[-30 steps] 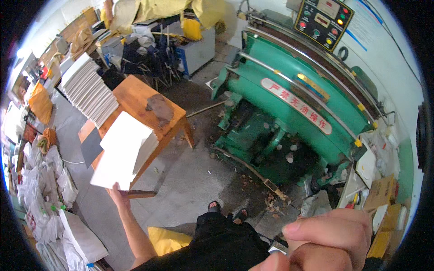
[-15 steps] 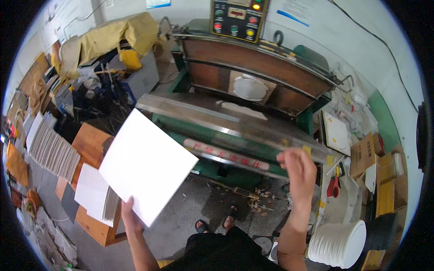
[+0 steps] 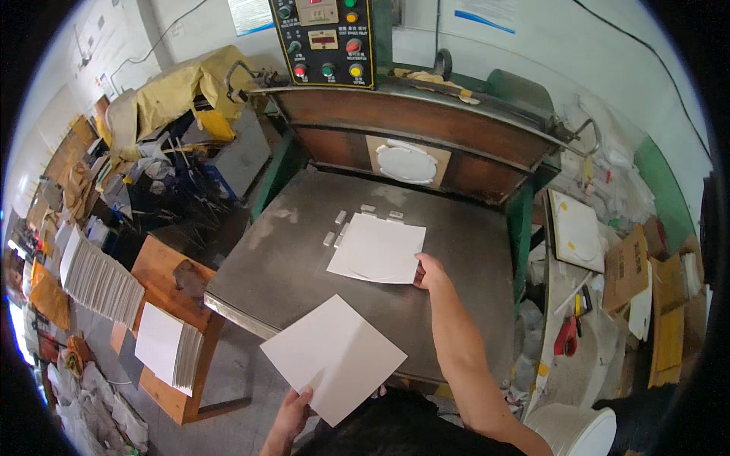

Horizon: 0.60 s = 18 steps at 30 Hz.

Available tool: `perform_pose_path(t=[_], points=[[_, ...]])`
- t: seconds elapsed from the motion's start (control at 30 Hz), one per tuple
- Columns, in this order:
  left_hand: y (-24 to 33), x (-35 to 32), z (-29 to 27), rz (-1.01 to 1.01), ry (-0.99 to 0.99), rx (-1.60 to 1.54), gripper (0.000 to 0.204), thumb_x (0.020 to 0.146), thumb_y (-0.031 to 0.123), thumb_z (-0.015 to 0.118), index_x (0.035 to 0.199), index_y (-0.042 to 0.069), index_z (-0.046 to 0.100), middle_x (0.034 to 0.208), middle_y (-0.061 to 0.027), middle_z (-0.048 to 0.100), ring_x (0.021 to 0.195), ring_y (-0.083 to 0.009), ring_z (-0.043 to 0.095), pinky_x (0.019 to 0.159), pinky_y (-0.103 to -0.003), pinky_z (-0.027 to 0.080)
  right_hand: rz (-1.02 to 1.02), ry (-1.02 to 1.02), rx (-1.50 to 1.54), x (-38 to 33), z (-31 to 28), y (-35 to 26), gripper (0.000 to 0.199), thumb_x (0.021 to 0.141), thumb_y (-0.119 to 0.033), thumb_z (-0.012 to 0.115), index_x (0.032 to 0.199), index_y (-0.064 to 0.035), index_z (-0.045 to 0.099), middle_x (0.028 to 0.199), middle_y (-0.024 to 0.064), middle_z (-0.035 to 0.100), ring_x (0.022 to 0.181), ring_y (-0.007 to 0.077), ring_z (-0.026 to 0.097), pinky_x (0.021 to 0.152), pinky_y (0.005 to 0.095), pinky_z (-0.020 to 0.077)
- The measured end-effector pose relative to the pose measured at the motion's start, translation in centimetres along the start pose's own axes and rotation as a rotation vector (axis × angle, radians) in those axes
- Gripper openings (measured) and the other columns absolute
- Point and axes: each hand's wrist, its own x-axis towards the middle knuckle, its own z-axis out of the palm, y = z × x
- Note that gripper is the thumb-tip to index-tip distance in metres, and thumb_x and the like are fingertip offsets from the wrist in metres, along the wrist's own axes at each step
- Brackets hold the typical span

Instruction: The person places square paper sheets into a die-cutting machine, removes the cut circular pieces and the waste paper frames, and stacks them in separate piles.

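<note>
The green press stands open in front of the person, its brown upper part raised behind the grey metal bed. To the left, near the bed, is the wooden surface. It carries a tall stack of pale sheets, leaning in a fan, and a short stack nearer the person. The black panel, with coloured buttons and knobs, is above the press. At lower right sits a pile of white discs, partly cut off. A pale plate bearing a white oval is fixed to the raised part.

The near sheet, white, is held tilted in front of the bed, its upper corner overlapping the bed's edge in view. The far sheet, also white, is on the bed; whether its near edge lies fully flat, I cannot tell.

The left grip holds the near sheet by its lower left edge, thumb on top. The right grip is narrow, pinching the far sheet near its right corner. Small blocks stand just beside that sheet's left and back edges.
</note>
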Motion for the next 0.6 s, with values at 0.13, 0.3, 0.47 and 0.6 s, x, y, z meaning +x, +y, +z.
perform_pose_path(t=[0.13, 0.3, 0.47, 0.6], points=[[-0.1, 3.7, 0.1, -0.138, -0.327, -0.244, 0.052, 0.094, 0.017, 0.052, 0.141, 0.002, 0.035, 0.126, -0.0154, 0.056, 0.103, -0.0282, 0.061, 0.082, -0.045, 0.053, 0.037, -0.189, 0.001, 2.4, -0.6, -1.4, 0.020, 0.086, -0.018, 0.063, 0.100, -0.0051, 0.059, 0.092, 0.0079, 0.063, 0.083, 0.0239, 0.064, 0.073, 0.0499, 0.0555], [0.4, 12.1, 10.2, 0.044, -0.264, -0.021, 0.038, 0.097, 0.010, 0.043, 0.131, -0.005, 0.040, 0.123, -0.0209, 0.054, 0.102, -0.0312, 0.062, 0.085, -0.043, 0.055, -0.262, -0.500, 0.257, 0.5, -6.1, -2.5, 0.028, 0.087, -0.013, 0.059, 0.114, -0.0024, 0.058, 0.107, 0.0103, 0.064, 0.094, 0.0276, 0.064, 0.087, 0.0409, 0.0528], [2.3, 25.2, 18.7, 0.027, -0.216, -0.252, 0.036, 0.096, 0.004, 0.042, 0.130, -0.006, 0.037, 0.123, -0.0198, 0.052, 0.110, -0.0339, 0.057, 0.092, -0.049, 0.052, -0.532, -0.267, 0.241, -10.5, -15.3, -2.2, 0.037, 0.087, -0.009, 0.057, 0.122, 0.0012, 0.052, 0.115, 0.0132, 0.061, 0.105, 0.0294, 0.060, 0.093, 0.0416, 0.0490], [1.9, 33.4, 17.7, 0.149, -0.264, -0.111, 0.035, 0.095, 0.003, 0.043, 0.129, -0.005, 0.039, 0.121, -0.0189, 0.052, 0.105, -0.0345, 0.059, 0.092, -0.049, 0.052, -0.517, -0.082, 0.344, -17.7, -22.4, 2.3, 0.044, 0.086, -0.008, 0.059, 0.127, 0.0004, 0.047, 0.118, 0.0160, 0.059, 0.106, 0.0298, 0.059, 0.093, 0.0439, 0.0482]])
